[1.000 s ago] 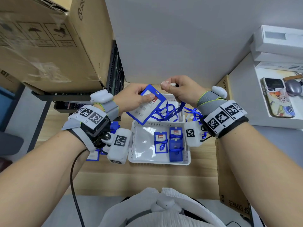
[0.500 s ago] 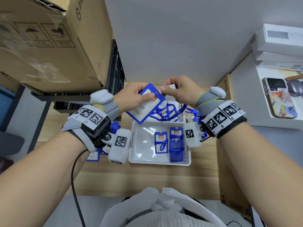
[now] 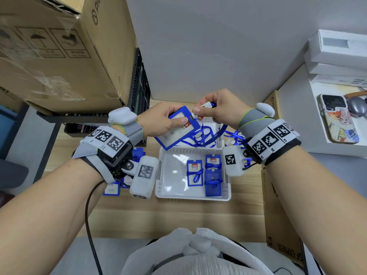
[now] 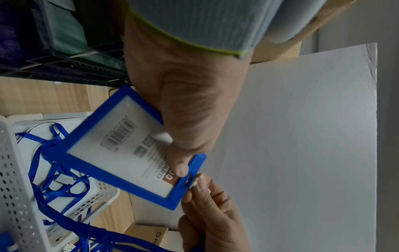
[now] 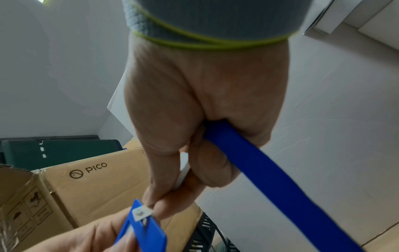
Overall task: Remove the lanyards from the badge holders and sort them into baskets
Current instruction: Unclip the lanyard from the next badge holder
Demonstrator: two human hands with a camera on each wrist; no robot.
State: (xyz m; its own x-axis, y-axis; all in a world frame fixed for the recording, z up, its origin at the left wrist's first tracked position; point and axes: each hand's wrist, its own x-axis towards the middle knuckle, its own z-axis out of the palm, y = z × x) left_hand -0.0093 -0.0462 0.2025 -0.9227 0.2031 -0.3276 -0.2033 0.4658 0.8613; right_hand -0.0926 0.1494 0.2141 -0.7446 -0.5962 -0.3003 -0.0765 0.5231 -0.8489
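My left hand [image 3: 168, 121] grips a blue-framed badge holder [image 3: 178, 132] [image 4: 121, 150] above the far basket, thumb pressed on its card face. My right hand [image 3: 215, 110] pinches the white clip [image 5: 141, 213] of the blue lanyard [image 3: 206, 138] [image 5: 278, 189] at the holder's top slot [image 4: 190, 180]. The strap runs through my right fist and hangs down into the far white basket [image 3: 215, 126], among other loose lanyards. The near white basket [image 3: 190, 195] holds three blue badge holders [image 3: 194, 172] with blue straps wrapped round them.
More blue badge holders [image 3: 112, 188] lie on the wooden table under my left wrist. A large cardboard box [image 3: 49, 52] and a black crate [image 3: 139, 86] stand at the left. A white board [image 3: 208, 46] rises behind. White boxes and a phone [image 3: 337, 120] sit at the right.
My right hand moved left and down, bringing the clip against the holder's top edge. My left hand tilted the holder slightly towards it.
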